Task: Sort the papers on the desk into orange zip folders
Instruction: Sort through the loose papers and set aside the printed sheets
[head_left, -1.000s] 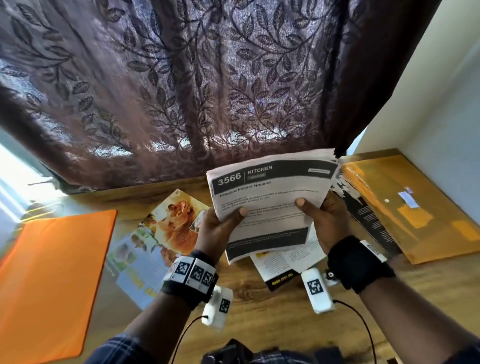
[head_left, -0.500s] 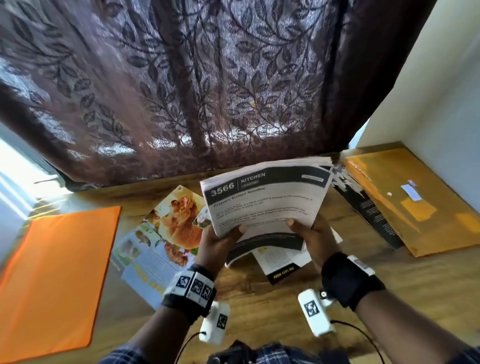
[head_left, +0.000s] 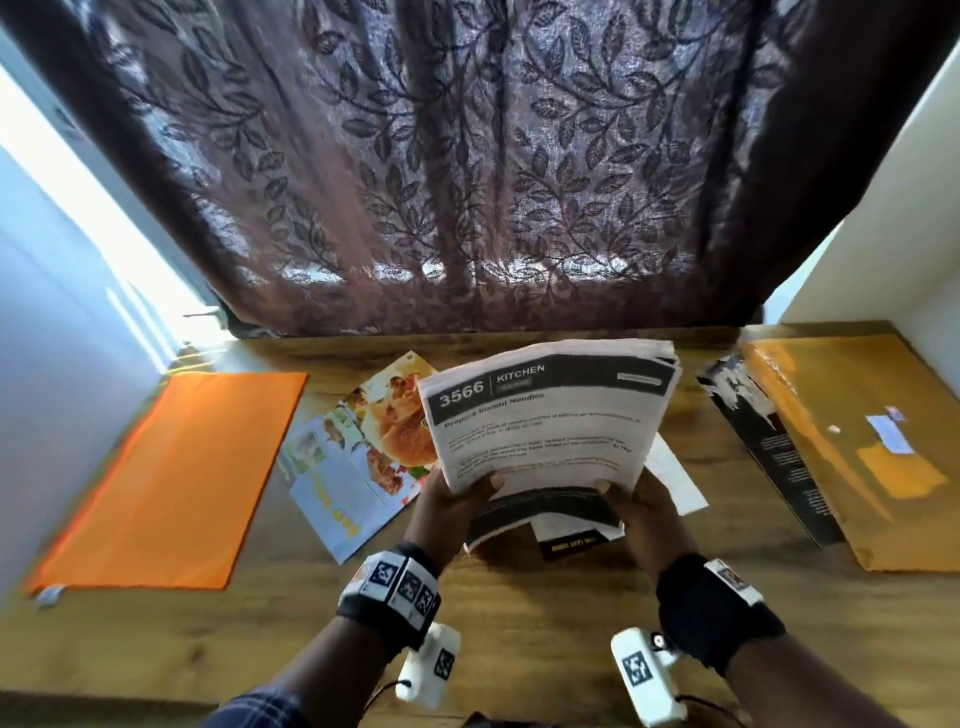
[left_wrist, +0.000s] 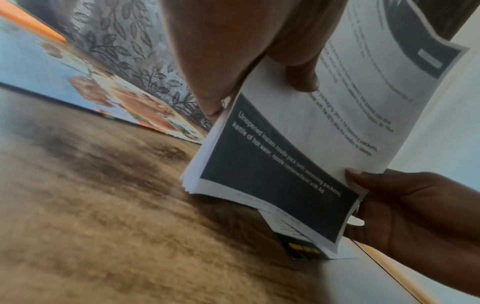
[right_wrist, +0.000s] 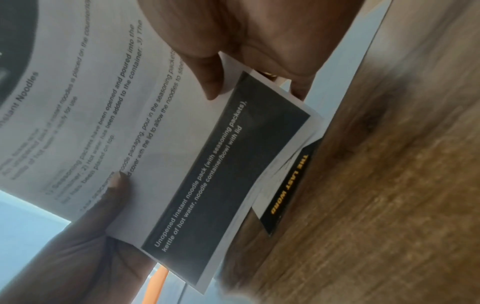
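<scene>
A thick stack of white printed sheets, its top page headed "3566 KITCHEN", stands tilted over the middle of the desk. My left hand grips its lower left edge and my right hand its lower right, thumbs on the front page. The wrist views show the same stack, its bottom edge close above the desk. A flat orange zip folder lies at the left. An amber zip folder lies at the right.
A colourful food flyer lies between the orange folder and my hands. A black-and-yellow "THE LAST WORD" sheet and a white sheet lie under the stack. A dark booklet rests beside the amber folder. A brown curtain hangs behind the desk.
Both hands have slid down toward the stack's lower edge, and the stack has come down closer to the desk. The loose papers and folders have not moved.
</scene>
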